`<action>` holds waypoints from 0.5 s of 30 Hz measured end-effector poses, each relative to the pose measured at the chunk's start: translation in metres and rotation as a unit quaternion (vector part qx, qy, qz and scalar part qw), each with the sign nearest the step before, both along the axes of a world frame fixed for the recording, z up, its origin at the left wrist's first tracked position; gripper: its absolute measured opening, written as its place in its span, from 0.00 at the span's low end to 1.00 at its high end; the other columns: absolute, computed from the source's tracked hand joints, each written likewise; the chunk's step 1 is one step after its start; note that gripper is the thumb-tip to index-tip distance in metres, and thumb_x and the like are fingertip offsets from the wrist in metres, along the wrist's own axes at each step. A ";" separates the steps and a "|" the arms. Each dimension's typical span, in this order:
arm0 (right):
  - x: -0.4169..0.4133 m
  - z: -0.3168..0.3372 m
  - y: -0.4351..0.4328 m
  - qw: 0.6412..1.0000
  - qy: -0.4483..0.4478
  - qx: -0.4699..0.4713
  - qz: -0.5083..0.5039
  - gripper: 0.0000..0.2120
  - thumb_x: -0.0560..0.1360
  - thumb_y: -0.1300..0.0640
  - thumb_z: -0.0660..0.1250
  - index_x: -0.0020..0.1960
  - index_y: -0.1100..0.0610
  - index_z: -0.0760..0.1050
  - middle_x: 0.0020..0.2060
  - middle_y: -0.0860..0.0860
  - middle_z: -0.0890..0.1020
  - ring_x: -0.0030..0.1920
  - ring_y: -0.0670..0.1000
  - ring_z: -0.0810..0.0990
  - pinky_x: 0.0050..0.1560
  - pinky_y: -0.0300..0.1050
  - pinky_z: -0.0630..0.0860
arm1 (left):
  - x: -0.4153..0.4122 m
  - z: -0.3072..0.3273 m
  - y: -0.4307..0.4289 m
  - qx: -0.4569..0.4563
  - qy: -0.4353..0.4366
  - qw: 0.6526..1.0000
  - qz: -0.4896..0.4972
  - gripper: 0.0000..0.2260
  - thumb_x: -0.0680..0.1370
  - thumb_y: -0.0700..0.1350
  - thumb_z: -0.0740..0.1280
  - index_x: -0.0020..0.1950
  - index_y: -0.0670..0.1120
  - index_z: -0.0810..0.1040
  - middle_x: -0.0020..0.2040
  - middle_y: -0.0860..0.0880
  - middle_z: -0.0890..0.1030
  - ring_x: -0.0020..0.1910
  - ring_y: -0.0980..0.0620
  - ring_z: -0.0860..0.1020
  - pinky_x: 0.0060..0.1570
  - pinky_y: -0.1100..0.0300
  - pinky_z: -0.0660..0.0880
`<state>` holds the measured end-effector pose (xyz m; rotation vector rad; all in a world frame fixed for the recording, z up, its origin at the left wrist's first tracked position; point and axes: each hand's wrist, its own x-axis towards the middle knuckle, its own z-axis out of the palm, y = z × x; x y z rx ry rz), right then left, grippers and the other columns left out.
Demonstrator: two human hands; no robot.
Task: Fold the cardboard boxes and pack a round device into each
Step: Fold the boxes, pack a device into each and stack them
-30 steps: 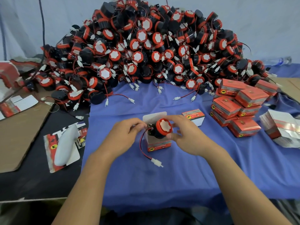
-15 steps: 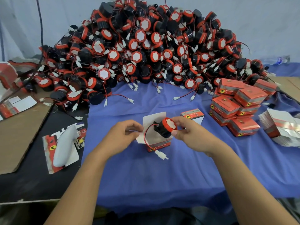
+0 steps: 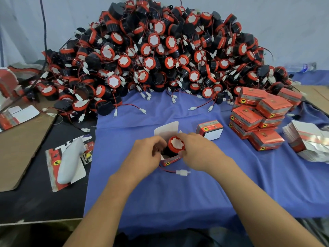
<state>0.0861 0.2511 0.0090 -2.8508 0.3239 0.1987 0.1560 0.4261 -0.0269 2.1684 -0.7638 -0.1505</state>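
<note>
A round device (image 3: 175, 144), black with a red rim and white face, sits partly inside an open red cardboard box (image 3: 171, 160) on the blue cloth. The box's white lid flap (image 3: 166, 130) stands up behind it. My right hand (image 3: 196, 151) grips the device from the right. My left hand (image 3: 146, 154) holds the box's left side, fingers curled at its opening. The device's red wire with a white plug (image 3: 182, 172) trails out in front of the box.
A big heap of round devices (image 3: 160, 56) fills the back. Closed red boxes (image 3: 258, 118) are stacked at right, one folded box (image 3: 210, 129) lies near my hands, flat blanks (image 3: 309, 141) far right. A white object on a card (image 3: 71, 161) and brown cardboard (image 3: 19, 145) lie left.
The device, held tilted above the box before, has come down into the box opening. My hands have closed in around the box, and the plug lies lower on the cloth.
</note>
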 end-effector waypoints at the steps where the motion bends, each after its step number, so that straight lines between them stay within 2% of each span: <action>1: 0.000 -0.002 0.000 1.000 0.003 -0.001 -0.003 0.18 0.80 0.55 0.65 0.69 0.51 0.69 0.56 0.53 0.76 0.58 0.59 0.77 0.54 0.53 0.77 | 0.000 0.000 0.000 -0.018 0.011 1.000 0.001 0.18 0.74 0.30 0.63 0.51 0.52 0.83 0.45 0.59 0.83 0.44 0.63 0.80 0.45 0.72 0.73; 4: 0.001 -0.008 -0.001 0.999 0.022 0.022 -0.010 0.17 0.78 0.57 0.62 0.66 0.49 0.71 0.50 0.51 0.72 0.55 0.59 0.76 0.52 0.52 0.76 | 0.002 0.004 0.004 -0.048 0.071 0.996 -0.015 0.17 0.76 0.29 0.66 0.52 0.52 0.82 0.50 0.54 0.84 0.48 0.59 0.82 0.51 0.65 0.78; 6: 0.002 -0.013 -0.001 0.997 0.024 0.067 -0.003 0.11 0.78 0.60 0.58 0.58 0.51 0.72 0.48 0.52 0.72 0.53 0.58 0.74 0.52 0.49 0.74 | 0.004 0.006 0.007 -0.038 0.089 0.995 -0.028 0.17 0.77 0.30 0.67 0.53 0.53 0.81 0.52 0.53 0.83 0.50 0.60 0.82 0.52 0.65 0.78; 8: 0.001 -0.016 0.001 0.991 0.009 0.130 0.016 0.07 0.79 0.64 0.57 0.51 0.54 0.69 0.47 0.52 0.74 0.50 0.56 0.72 0.47 0.43 0.69 | 0.004 0.010 0.006 -0.025 0.090 0.995 -0.035 0.18 0.80 0.32 0.65 0.55 0.57 0.81 0.55 0.55 0.83 0.53 0.60 0.82 0.54 0.63 0.77; 10: -0.004 -0.017 0.004 0.971 -0.035 0.234 0.030 0.06 0.80 0.64 0.60 0.54 0.57 0.73 0.49 0.51 0.79 0.50 0.54 0.76 0.48 0.43 0.72 | 0.003 0.013 0.003 -0.001 0.083 0.993 -0.082 0.23 0.81 0.34 0.61 0.62 0.63 0.78 0.58 0.57 0.82 0.57 0.57 0.80 0.58 0.59 0.78; 12: -0.015 -0.015 0.005 0.939 -0.073 0.334 0.028 0.09 0.80 0.62 0.66 0.59 0.54 0.77 0.50 0.48 0.84 0.46 0.49 0.82 0.49 0.42 0.79 | -0.002 0.012 -0.005 0.050 0.057 0.987 -0.141 0.28 0.82 0.34 0.57 0.71 0.66 0.72 0.66 0.58 0.79 0.62 0.51 0.77 0.62 0.53 0.76; 14: -0.028 -0.016 0.004 0.919 -0.084 0.384 -0.026 0.20 0.76 0.60 0.73 0.65 0.45 0.76 0.51 0.46 0.84 0.37 0.44 0.83 0.42 0.40 0.82 | -0.005 0.008 -0.013 0.115 -0.003 0.984 -0.139 0.29 0.82 0.34 0.55 0.77 0.61 0.69 0.74 0.60 0.71 0.67 0.47 0.72 0.66 0.50 0.74; 15: -0.034 -0.016 0.002 0.918 -0.079 0.383 -0.073 0.25 0.75 0.60 0.75 0.67 0.42 0.75 0.53 0.47 0.82 0.35 0.44 0.83 0.39 0.39 0.82 | -0.005 0.006 -0.017 0.136 -0.035 0.983 -0.120 0.29 0.81 0.34 0.56 0.77 0.59 0.70 0.75 0.60 0.70 0.68 0.47 0.71 0.65 0.50 0.73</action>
